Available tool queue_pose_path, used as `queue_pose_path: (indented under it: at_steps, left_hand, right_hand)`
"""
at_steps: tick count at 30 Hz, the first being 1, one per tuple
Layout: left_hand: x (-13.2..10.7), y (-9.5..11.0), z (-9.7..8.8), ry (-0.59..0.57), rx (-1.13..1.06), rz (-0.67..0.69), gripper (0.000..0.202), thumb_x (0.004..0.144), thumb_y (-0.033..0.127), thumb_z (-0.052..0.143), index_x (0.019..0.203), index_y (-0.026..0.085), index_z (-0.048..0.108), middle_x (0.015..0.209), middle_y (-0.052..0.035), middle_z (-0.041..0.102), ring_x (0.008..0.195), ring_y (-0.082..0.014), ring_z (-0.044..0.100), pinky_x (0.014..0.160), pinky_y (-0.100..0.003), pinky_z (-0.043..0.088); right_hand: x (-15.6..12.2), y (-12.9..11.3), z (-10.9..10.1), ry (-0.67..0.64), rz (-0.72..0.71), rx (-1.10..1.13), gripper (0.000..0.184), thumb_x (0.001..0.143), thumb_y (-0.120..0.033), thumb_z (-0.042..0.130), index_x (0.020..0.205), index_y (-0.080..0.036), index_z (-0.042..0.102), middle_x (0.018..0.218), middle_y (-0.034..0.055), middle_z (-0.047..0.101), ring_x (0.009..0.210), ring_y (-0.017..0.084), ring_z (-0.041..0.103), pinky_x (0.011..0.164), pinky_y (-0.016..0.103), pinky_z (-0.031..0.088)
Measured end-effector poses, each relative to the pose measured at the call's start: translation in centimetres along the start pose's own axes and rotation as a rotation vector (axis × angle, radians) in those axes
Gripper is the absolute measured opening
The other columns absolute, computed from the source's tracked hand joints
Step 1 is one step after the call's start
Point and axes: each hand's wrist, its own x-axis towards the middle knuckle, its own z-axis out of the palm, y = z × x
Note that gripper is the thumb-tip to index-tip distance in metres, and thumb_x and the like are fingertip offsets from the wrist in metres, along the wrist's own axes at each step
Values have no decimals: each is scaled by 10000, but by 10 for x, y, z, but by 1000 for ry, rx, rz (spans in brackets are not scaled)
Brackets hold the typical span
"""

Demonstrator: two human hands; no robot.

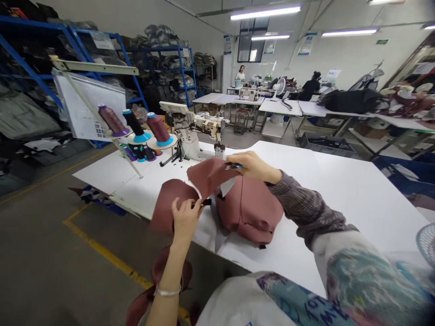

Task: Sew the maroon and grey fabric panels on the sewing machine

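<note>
Two bare hands are at work near the middle of the frame, over the near edge of a white table [340,190]. The left hand [185,217], just left of centre, has its fingers bent over the edge of a reddish-brown panel [166,203], gripping it; a small black tab [206,202] shows by its fingertips. The right hand [253,165], right of centre and higher, is closed around a small dark tool [234,166] with a bit of blue on it. Against that tool lies the top of a raised flap [207,175] of the same colour; whether the fingers pinch the flap too, I cannot tell.

Just right of the left hand and below the right one, a bulky reddish-brown cover [253,210] rests on the table, with a seam running down it. More reddish-brown material [171,269] hangs at the lower middle, beside the left forearm.

Beyond the hands, at the centre, stands a sewing machine [189,140]. To its left are three large thread spools, brown [113,121], black [133,123] and maroon [158,129]. Blue shelves [183,72] stand at the upper left, and two people [309,89] are at the upper right of centre.
</note>
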Motion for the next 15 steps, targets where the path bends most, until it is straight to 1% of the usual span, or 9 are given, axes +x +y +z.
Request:
queue_pose_path:
  at_steps: [2, 4, 6, 8, 9, 11, 12, 14, 15]
  left_hand:
    - [31, 31, 3, -64, -52, 120, 347, 999, 399, 374, 1107, 229, 657, 866, -84, 644, 886, -224, 606, 925, -408, 419]
    - [43, 71, 18, -154, -137, 236, 380, 1007, 412, 341, 1105, 213, 649, 838, -84, 637, 848, -208, 604, 836, -343, 428]
    - [39, 111, 44, -275, -232, 291, 402, 1015, 422, 310, 1107, 204, 635, 855, -80, 659, 830, -192, 621, 806, -308, 429]
    - [22, 143, 73, -425, -295, 262, 403, 1017, 432, 304, 1159, 199, 600, 854, -69, 687, 803, -186, 646, 761, -281, 440]
    - [11, 153, 87, -501, -306, 234, 401, 1015, 440, 315, 1199, 194, 573, 849, -65, 697, 794, -191, 658, 737, -273, 446]
    - [-12, 163, 111, -617, -296, 184, 420, 1008, 449, 345, 1278, 173, 510, 853, -73, 713, 814, -210, 676, 721, -271, 459]
    - [-22, 164, 120, -651, -280, 168, 444, 1003, 454, 359, 1307, 154, 481, 868, -86, 718, 841, -222, 682, 731, -275, 467]
    - [-37, 159, 130, -680, -252, 146, 502, 995, 465, 380, 1345, 109, 434, 915, -121, 721, 899, -238, 683, 761, -283, 480]
    - [-42, 156, 132, -680, -244, 137, 528, 993, 470, 385, 1359, 91, 415, 936, -136, 720, 923, -242, 679, 776, -285, 484]
  right_hand:
    - [-40, 27, -19, 85, 109, -80, 168, 872, -111, 475, 965, -202, 580, 947, 57, 583, 914, 199, 514, 741, 219, 307]
    - [-86, 59, -18, 160, 287, -150, 206, 887, -106, 453, 1021, -208, 571, 1013, 72, 596, 959, 210, 518, 786, 234, 330]
    - [-133, 91, 2, 153, 510, -201, 227, 891, -98, 453, 1065, -205, 552, 1034, 87, 605, 965, 219, 523, 793, 251, 346]
    - [-176, 113, 35, 71, 731, -223, 212, 901, -104, 458, 1084, -189, 523, 1015, 104, 607, 934, 225, 531, 755, 262, 360]
    - [-194, 118, 52, 30, 822, -207, 189, 916, -118, 453, 1086, -182, 506, 998, 107, 604, 905, 220, 535, 728, 262, 366]
    - [-218, 116, 84, -4, 953, -91, 112, 959, -188, 437, 1065, -176, 471, 917, 88, 593, 808, 194, 535, 660, 252, 373]
    - [-225, 111, 96, -6, 979, 14, 100, 978, -252, 437, 1043, -180, 459, 866, 67, 580, 749, 175, 525, 620, 242, 371]
    - [-229, 99, 114, -57, 967, 320, 243, 988, -431, 435, 975, -190, 451, 776, 19, 530, 633, 133, 477, 532, 216, 345]
    - [-226, 94, 121, -124, 945, 492, 351, 977, -535, 408, 931, -190, 455, 741, 1, 498, 586, 114, 440, 492, 203, 319]
